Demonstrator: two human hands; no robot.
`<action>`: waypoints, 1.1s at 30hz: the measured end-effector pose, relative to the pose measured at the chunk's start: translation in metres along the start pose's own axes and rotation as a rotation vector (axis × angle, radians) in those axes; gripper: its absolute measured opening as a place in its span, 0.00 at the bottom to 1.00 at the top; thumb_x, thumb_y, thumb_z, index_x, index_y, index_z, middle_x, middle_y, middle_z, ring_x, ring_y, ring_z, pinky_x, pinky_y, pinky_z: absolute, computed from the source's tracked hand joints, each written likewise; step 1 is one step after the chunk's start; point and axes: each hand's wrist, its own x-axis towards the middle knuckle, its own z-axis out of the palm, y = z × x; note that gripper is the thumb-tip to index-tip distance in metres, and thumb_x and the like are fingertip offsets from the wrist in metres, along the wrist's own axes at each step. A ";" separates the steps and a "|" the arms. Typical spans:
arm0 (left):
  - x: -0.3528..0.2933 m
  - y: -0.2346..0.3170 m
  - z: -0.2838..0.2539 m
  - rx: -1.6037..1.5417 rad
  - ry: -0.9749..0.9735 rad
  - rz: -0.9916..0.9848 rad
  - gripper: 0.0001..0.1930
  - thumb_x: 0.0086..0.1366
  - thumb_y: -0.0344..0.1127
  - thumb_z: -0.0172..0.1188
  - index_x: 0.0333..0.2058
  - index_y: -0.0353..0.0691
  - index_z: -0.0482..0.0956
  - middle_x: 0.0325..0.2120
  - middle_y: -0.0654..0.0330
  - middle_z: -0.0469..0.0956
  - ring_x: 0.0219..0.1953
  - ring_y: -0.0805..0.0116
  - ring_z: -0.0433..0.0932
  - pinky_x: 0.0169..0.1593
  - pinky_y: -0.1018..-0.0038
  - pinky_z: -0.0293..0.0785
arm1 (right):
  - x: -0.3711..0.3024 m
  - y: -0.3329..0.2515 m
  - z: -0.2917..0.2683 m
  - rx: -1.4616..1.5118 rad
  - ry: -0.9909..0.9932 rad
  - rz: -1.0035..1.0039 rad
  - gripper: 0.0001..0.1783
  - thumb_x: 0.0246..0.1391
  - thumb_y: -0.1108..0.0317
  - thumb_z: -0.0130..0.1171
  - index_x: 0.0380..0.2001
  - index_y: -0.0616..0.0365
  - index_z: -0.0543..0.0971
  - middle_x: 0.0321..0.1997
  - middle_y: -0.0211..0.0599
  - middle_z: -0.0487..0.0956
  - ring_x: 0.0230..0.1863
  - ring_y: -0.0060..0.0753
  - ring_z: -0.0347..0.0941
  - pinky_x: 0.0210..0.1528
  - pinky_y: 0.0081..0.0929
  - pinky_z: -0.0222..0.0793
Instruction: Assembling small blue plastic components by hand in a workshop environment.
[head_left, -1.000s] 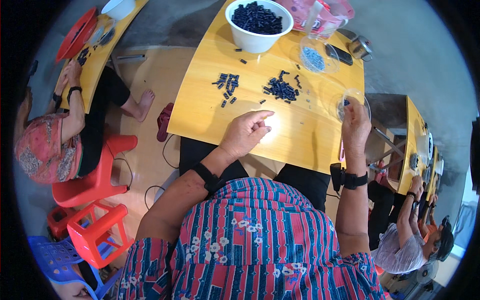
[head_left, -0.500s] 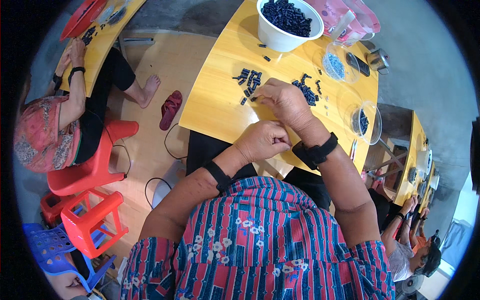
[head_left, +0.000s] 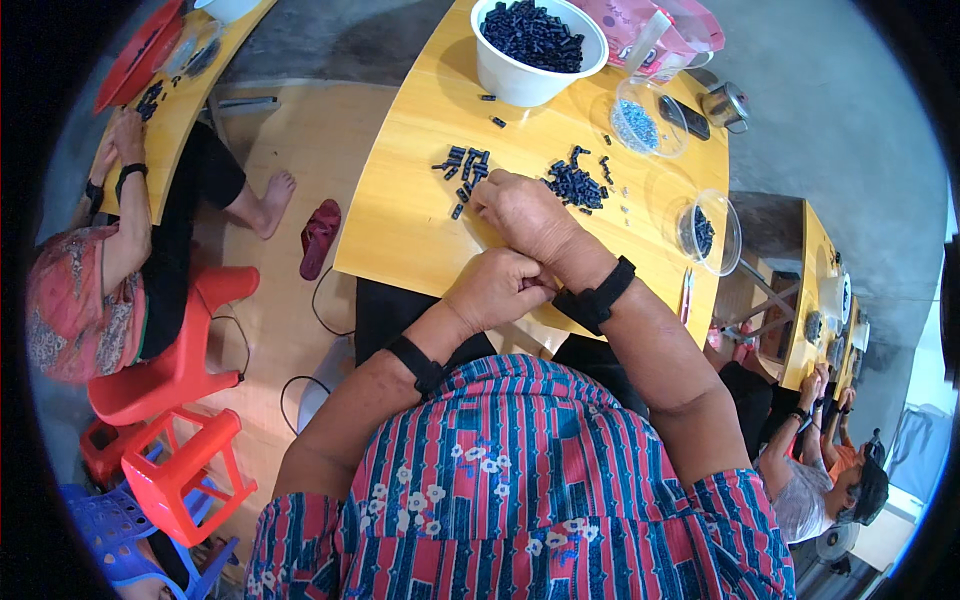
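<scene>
My left hand (head_left: 497,289) is closed in a pinch at the table's near edge, close under my right wrist. Whatever its fingers hold is too small or hidden to make out. My right hand (head_left: 528,212) reaches over the yellow table (head_left: 400,235), its fingers curled together at the near right side of a loose group of small black cylindrical parts (head_left: 468,163). The back of the hand hides what lies between those fingertips. To its right, a denser heap of the same black parts (head_left: 577,188) rests on the table.
Toward the back stand a white tub of black parts (head_left: 540,88), a pink bag (head_left: 690,35), a clear bowl of blue bits (head_left: 637,127), a phone (head_left: 684,117) and a metal mug (head_left: 725,106). At right are a clear bowl (head_left: 716,233) and tweezers (head_left: 687,295). Co-workers sit on both sides.
The whole view has shifted, so the table and its things sit further left. My right hand's fingers stay beside the loose group of black parts, and my left hand remains pinched.
</scene>
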 end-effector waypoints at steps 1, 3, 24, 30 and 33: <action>0.000 0.000 0.000 0.003 0.004 0.005 0.05 0.53 0.34 0.64 0.26 0.39 0.83 0.24 0.55 0.82 0.28 0.59 0.81 0.35 0.70 0.77 | -0.001 0.001 0.000 0.017 0.001 0.013 0.05 0.48 0.71 0.58 0.31 0.56 0.79 0.32 0.43 0.77 0.35 0.49 0.76 0.40 0.39 0.74; 0.001 -0.001 0.002 0.005 0.007 0.028 0.05 0.53 0.34 0.64 0.26 0.39 0.83 0.24 0.55 0.82 0.28 0.59 0.81 0.34 0.69 0.77 | -0.004 0.005 -0.001 0.036 0.003 0.021 0.05 0.48 0.72 0.58 0.31 0.56 0.79 0.32 0.44 0.77 0.35 0.50 0.75 0.40 0.40 0.73; 0.003 -0.006 0.002 -0.583 0.126 -0.186 0.09 0.63 0.26 0.61 0.42 0.33 0.76 0.31 0.64 0.78 0.31 0.81 0.75 0.34 0.83 0.74 | -0.111 -0.005 -0.004 1.254 0.432 0.380 0.16 0.53 0.83 0.58 0.44 0.60 0.69 0.35 0.27 0.72 0.33 0.13 0.69 0.34 0.14 0.70; 0.002 -0.001 0.000 -0.531 0.098 -0.192 0.07 0.64 0.26 0.60 0.40 0.32 0.77 0.33 0.63 0.79 0.31 0.82 0.75 0.34 0.83 0.74 | -0.115 -0.005 0.002 0.972 0.406 0.368 0.15 0.52 0.83 0.57 0.43 0.61 0.71 0.32 0.27 0.73 0.32 0.13 0.69 0.35 0.14 0.69; 0.002 -0.002 0.000 -0.545 0.093 -0.221 0.07 0.64 0.26 0.59 0.40 0.32 0.77 0.33 0.62 0.80 0.31 0.81 0.75 0.33 0.83 0.74 | -0.115 -0.011 -0.001 0.776 0.439 0.369 0.14 0.51 0.82 0.58 0.42 0.61 0.72 0.31 0.26 0.75 0.31 0.13 0.70 0.36 0.14 0.69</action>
